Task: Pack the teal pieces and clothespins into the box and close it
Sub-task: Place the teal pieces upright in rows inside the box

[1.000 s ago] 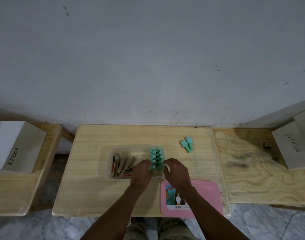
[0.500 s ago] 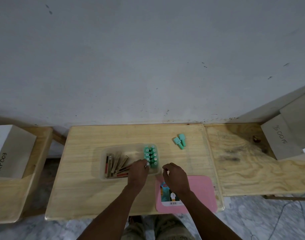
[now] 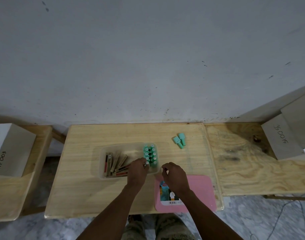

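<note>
A clear plastic box [image 3: 103,153] stands open on the wooden table [image 3: 82,191]. Several brown clothespins [image 3: 116,164] lie in its left half and several teal pieces [image 3: 150,154] stand in rows at its right end. My left hand [image 3: 138,168] is over the box's front edge, fingertips touching the nearest teal piece. My right hand [image 3: 173,174] hovers just right of the box, fingers curled, with nothing visible in it. Two more teal pieces [image 3: 179,140] lie loose on the table to the back right. The pink lid [image 3: 200,193] lies flat under my right wrist.
A white block marked KP003 [image 3: 8,149] sits on the left bench. A grey block with writing [image 3: 285,137] sits on the plywood bench at right. A grey wall runs close behind the table.
My right hand has drawn back from the teal rows to the box's right corner. My left hand stays at the front teal pieces. The camera view shifted slightly.
</note>
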